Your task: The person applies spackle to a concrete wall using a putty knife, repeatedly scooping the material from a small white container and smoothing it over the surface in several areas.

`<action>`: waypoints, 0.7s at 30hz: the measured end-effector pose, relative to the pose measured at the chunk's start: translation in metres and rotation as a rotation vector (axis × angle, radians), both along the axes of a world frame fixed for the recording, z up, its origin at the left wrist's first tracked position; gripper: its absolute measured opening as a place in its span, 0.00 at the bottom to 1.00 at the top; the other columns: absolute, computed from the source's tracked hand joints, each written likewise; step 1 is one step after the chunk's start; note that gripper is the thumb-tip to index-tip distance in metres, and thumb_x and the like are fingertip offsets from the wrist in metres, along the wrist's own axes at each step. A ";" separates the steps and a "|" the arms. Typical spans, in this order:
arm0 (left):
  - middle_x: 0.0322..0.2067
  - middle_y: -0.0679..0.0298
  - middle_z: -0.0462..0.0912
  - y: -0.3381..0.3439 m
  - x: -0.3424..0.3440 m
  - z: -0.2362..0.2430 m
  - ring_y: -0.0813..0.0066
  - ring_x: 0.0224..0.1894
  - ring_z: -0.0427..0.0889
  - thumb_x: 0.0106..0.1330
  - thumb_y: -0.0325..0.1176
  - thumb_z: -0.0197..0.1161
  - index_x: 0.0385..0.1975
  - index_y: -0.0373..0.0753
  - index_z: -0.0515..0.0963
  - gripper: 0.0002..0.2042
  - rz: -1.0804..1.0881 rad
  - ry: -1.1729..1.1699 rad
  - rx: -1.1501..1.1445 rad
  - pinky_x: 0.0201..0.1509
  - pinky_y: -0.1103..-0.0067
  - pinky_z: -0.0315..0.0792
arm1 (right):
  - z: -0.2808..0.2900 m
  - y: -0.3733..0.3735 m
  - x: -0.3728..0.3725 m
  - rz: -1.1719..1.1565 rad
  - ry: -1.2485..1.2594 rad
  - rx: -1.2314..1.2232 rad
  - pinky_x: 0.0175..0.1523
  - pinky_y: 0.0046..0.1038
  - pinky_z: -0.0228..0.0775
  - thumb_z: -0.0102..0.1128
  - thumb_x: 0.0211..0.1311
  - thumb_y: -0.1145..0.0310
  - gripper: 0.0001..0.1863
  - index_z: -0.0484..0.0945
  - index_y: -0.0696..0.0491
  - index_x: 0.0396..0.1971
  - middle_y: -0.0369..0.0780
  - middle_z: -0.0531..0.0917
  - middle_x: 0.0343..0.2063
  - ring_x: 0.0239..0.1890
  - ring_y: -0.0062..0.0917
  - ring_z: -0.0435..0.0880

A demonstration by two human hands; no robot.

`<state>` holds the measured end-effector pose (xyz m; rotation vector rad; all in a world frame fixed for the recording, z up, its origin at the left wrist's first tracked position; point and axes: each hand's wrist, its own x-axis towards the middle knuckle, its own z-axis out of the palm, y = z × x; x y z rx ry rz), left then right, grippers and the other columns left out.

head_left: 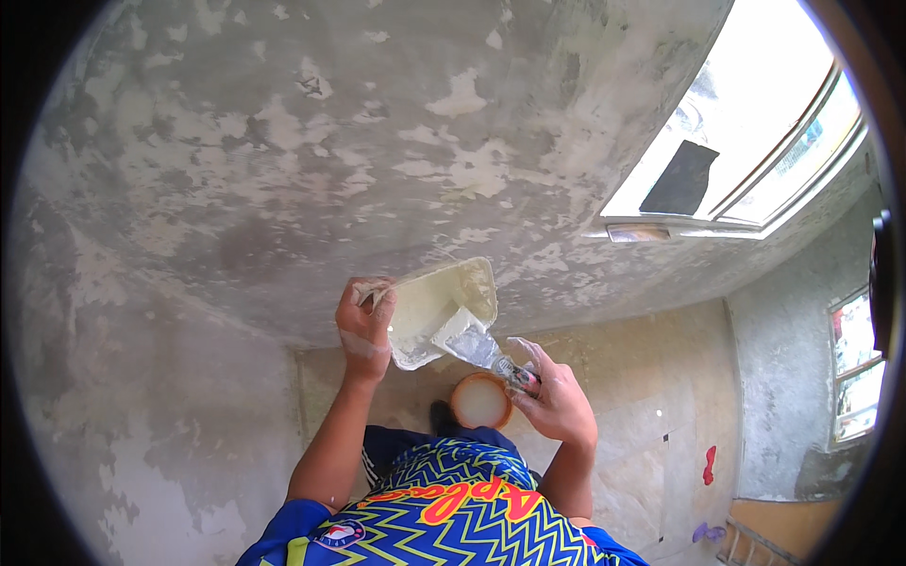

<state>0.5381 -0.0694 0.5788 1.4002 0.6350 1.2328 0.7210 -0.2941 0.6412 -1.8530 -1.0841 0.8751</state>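
Head view, starting at the left: the left hand (364, 325) is closed on the near-left end of a pale, rectangular tray (485, 280), its skin smeared with whitish paste. The tray is held up before the rough grey wall (255, 151), with no other support visible. Because the grip is at one end only, a heavy push on the far side could twist the tray and spill what it holds; smeared fingers could make that grip slip.

Below, a dark shoe (441, 416) is just beside an orange bucket (455, 392) of whitish liquid on the floor (613, 415), so a careless step could knock it over. Anything dropping off the tray's lower edge could splash into it.

Next, a putty knife (475, 343) has its coated blade over the tray's lower-right rim; scraping hard there could flick paste outward. The right hand (555, 394) grips its handle, also smeared, so the knife could turn in the fingers. Farther right, a red object (709, 466) lies on the floor, a possible trip point.
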 end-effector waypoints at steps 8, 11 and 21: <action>0.48 0.52 0.80 -0.009 -0.005 0.015 0.68 0.53 0.78 0.68 0.31 0.63 0.46 0.32 0.74 0.12 0.028 -0.014 0.166 0.63 0.72 0.70 | -0.002 0.013 -0.003 0.026 -0.230 0.060 0.43 0.41 0.78 0.67 0.55 0.72 0.29 0.79 0.60 0.60 0.56 0.85 0.30 0.35 0.51 0.86; 0.49 0.52 0.79 -0.010 -0.008 0.014 0.66 0.54 0.78 0.67 0.28 0.63 0.46 0.31 0.74 0.12 0.022 -0.047 0.219 0.63 0.71 0.71 | 0.003 0.017 -0.004 0.091 -0.234 0.028 0.43 0.41 0.78 0.68 0.56 0.70 0.29 0.78 0.62 0.60 0.56 0.85 0.31 0.36 0.52 0.86; 0.48 0.54 0.80 -0.017 0.000 0.020 0.67 0.53 0.79 0.69 0.34 0.64 0.43 0.32 0.77 0.11 0.102 -0.057 0.135 0.64 0.71 0.70 | -0.007 0.037 -0.015 0.064 -0.259 0.153 0.45 0.39 0.76 0.68 0.53 0.72 0.29 0.79 0.62 0.58 0.57 0.83 0.33 0.37 0.55 0.82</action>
